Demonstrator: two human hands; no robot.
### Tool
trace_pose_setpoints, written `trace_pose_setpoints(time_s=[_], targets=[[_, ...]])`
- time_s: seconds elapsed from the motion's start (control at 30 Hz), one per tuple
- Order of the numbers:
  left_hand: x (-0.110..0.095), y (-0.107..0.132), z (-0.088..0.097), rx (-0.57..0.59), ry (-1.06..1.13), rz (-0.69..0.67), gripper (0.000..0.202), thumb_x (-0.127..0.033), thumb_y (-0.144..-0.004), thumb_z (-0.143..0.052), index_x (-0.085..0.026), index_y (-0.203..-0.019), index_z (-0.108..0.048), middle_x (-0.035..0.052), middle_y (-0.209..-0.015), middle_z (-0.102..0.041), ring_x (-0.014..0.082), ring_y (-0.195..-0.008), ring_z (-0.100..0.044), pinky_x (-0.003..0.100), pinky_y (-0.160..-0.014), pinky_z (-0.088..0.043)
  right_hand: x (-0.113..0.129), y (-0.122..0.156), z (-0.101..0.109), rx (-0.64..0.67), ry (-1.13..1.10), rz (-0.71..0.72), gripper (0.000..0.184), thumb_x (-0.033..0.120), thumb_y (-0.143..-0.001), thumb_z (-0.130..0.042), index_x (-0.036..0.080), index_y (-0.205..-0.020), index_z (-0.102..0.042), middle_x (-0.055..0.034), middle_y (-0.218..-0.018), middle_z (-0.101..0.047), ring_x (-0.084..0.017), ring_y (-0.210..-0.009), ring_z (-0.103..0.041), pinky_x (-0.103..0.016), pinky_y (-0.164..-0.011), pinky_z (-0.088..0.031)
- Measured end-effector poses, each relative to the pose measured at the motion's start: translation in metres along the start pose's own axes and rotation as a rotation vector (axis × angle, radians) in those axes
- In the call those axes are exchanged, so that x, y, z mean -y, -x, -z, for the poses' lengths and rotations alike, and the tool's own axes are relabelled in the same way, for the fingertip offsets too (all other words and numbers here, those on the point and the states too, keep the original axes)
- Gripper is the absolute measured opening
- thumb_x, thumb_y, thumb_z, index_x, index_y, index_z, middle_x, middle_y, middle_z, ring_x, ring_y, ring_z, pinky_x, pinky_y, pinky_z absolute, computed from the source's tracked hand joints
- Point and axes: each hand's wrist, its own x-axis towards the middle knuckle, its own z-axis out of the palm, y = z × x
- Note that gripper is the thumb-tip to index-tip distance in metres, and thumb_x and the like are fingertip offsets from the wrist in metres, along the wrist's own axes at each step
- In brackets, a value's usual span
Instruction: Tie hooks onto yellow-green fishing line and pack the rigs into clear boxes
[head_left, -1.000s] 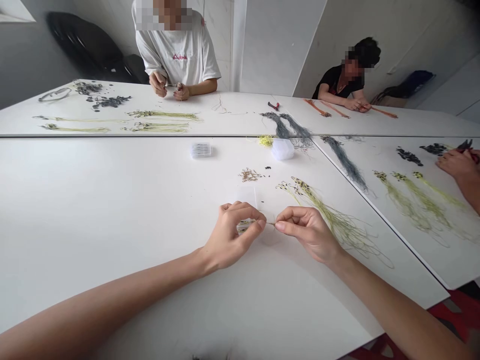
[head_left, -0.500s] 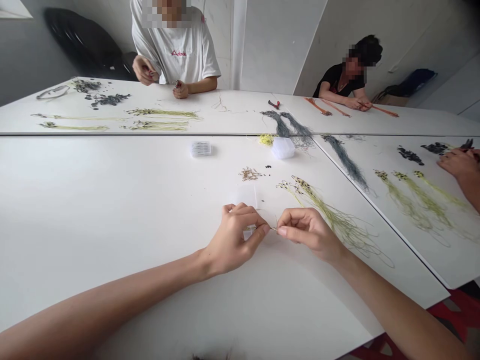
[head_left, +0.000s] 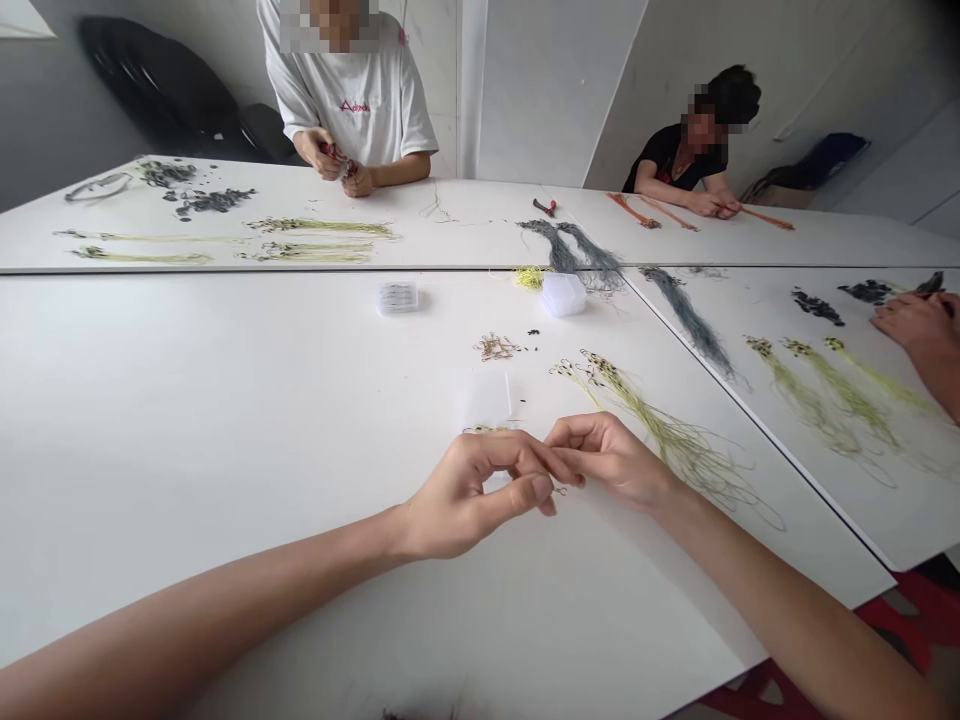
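Note:
My left hand (head_left: 480,490) is over the table with thumb and fingers curled together. A small metal piece (head_left: 559,490), which looks like a fishing hook, sticks out past its thumb tip. My right hand (head_left: 615,462) is closed in a pinch against the left fingertips; what it pinches is hidden. Just behind the hands lies a clear plastic box (head_left: 487,397), partly covered by the left hand. Beyond it is a small pile of golden hooks (head_left: 495,347). A bundle of hooks on yellow-green lines (head_left: 649,415) stretches out behind my right hand.
A clear box of hooks (head_left: 399,298) and stacked white boxes (head_left: 562,295) stand farther back. Grey line bundles (head_left: 555,245) cross the table seam. Across the table, one person handles red-handled pliers (head_left: 334,155) and another handles orange strands (head_left: 765,217). A co-worker's hand (head_left: 919,322) is at right.
My hands have come together: the left fingers now reach across to the right fingertips, where a small gap with a thin strand showed before. The person opposite has brought both hands together.

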Motion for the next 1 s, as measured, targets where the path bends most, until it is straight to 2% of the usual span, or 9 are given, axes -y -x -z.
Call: trace_pose_setpoints(time_s=[0.1, 0.2, 0.27, 0.4, 0.57, 0.73, 0.9, 1.0], targets=[[0.001, 0.0, -0.001, -0.014, -0.046, 0.017, 0.018, -0.019, -0.092, -0.053, -0.012, -0.08, -0.064, 0.0095, -0.088, -0.07, 0.0204, -0.093, -0.064, 0.036, -0.086, -0.05, 0.005, 0.004, -0.003, -0.122, 0.19, 0.115, 0.012, 0.029, -0.085, -0.066, 0.018, -0.088, -0.071, -0.0035, -0.076, -0.064, -0.014, -0.066, -0.054, -0.03, -0.063, -0.044], [0.003, 0.0, 0.0, -0.067, -0.128, 0.045, 0.017, -0.02, -0.092, -0.054, -0.012, -0.081, -0.065, 0.0089, -0.09, -0.07, 0.0199, -0.094, -0.064, 0.034, -0.086, -0.049, 0.011, 0.011, -0.007, -0.289, 0.348, 0.334, 0.016, 0.023, -0.084, -0.066, 0.023, -0.1, -0.071, -0.0054, -0.095, -0.064, -0.018, -0.085, -0.058, -0.035, -0.077, -0.047], [0.005, 0.0, 0.001, -0.102, -0.156, 0.074, 0.017, -0.021, -0.092, -0.055, -0.013, -0.081, -0.065, 0.0077, -0.09, -0.07, 0.0188, -0.093, -0.064, 0.032, -0.085, -0.049, 0.014, 0.015, -0.01, -0.276, 0.408, 0.434, 0.017, 0.02, -0.083, -0.067, 0.025, -0.099, -0.072, -0.005, -0.097, -0.062, -0.018, -0.088, -0.058, -0.036, -0.079, -0.048], [0.008, 0.0, 0.002, -0.143, -0.159, 0.114, 0.019, -0.026, -0.092, -0.055, -0.013, -0.083, -0.065, 0.0067, -0.091, -0.069, 0.0168, -0.087, -0.063, 0.029, -0.08, -0.049, 0.013, 0.019, -0.02, -0.28, 0.618, 0.532, 0.017, 0.016, -0.083, -0.065, 0.026, -0.096, -0.071, -0.0034, -0.086, -0.063, -0.017, -0.075, -0.057, -0.034, -0.069, -0.048], [0.007, -0.003, 0.005, -0.128, -0.134, 0.196, 0.026, -0.032, -0.095, -0.049, -0.013, -0.088, -0.066, 0.0077, -0.093, -0.068, 0.0199, -0.094, -0.063, 0.033, -0.086, -0.048, 0.014, 0.018, -0.023, -0.325, 0.736, 0.466, 0.012, 0.015, -0.086, -0.059, 0.024, -0.084, -0.067, -0.0022, -0.076, -0.064, -0.017, -0.07, -0.055, -0.037, -0.073, -0.044], [0.007, -0.006, 0.012, -0.166, -0.194, 0.199, 0.022, -0.032, -0.093, -0.049, -0.015, -0.09, -0.064, 0.0052, -0.09, -0.066, 0.0184, -0.088, -0.06, 0.032, -0.08, -0.047, 0.015, 0.018, -0.018, -0.375, 0.728, 0.435, 0.011, 0.015, -0.085, -0.058, 0.024, -0.079, -0.06, -0.0015, -0.074, -0.06, -0.018, -0.07, -0.052, -0.037, -0.073, -0.043], [0.007, -0.008, 0.012, -0.175, -0.224, 0.172, 0.016, -0.031, -0.089, -0.058, -0.015, -0.089, -0.063, 0.0043, -0.089, -0.064, 0.0165, -0.085, -0.058, 0.031, -0.078, -0.046, 0.014, 0.018, -0.016, -0.366, 0.684, 0.392, 0.01, 0.015, -0.083, -0.059, 0.023, -0.078, -0.059, -0.0008, -0.074, -0.058, -0.017, -0.071, -0.05, -0.035, -0.073, -0.042], [0.008, -0.007, 0.01, -0.156, -0.264, 0.155, 0.013, -0.027, -0.089, -0.056, -0.016, -0.089, -0.062, 0.0035, -0.088, -0.063, 0.0157, -0.084, -0.058, 0.031, -0.079, -0.047, 0.017, 0.018, -0.013, -0.302, 0.6, 0.299, 0.01, 0.015, -0.083, -0.059, 0.022, -0.077, -0.059, -0.0006, -0.074, -0.057, -0.016, -0.072, -0.051, -0.033, -0.073, -0.043]])
